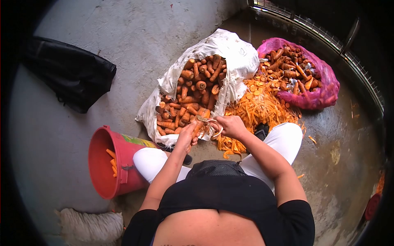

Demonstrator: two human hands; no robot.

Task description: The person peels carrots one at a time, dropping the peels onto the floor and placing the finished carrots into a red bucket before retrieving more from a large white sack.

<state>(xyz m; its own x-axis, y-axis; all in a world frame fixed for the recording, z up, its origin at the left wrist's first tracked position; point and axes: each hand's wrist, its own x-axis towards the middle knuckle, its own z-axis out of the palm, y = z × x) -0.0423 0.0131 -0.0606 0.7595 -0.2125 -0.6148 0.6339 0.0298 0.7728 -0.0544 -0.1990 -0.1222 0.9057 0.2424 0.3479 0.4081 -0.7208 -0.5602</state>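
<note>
My left hand (pixel 188 137) is closed around an orange carrot (pixel 200 119), which points up and away from me. My right hand (pixel 230 126) grips a pale peeler (pixel 216 130) whose head lies against the carrot's upper part. Just beyond my hands, a white sack (pixel 239 53) lies open toward me, filled with unpeeled carrots (pixel 191 96). A heap of orange peelings (pixel 258 104) spreads on the floor past my right hand.
A red bucket (pixel 98 164) with some peeled carrots (pixel 112 160) stands tilted by my left knee. At the far right is a pink mesh bag (pixel 326 88) of carrot pieces. Black cloth (pixel 74 74) and a whitish sack (pixel 90 225) lie to the left. A metal grating (pixel 324 37) runs behind.
</note>
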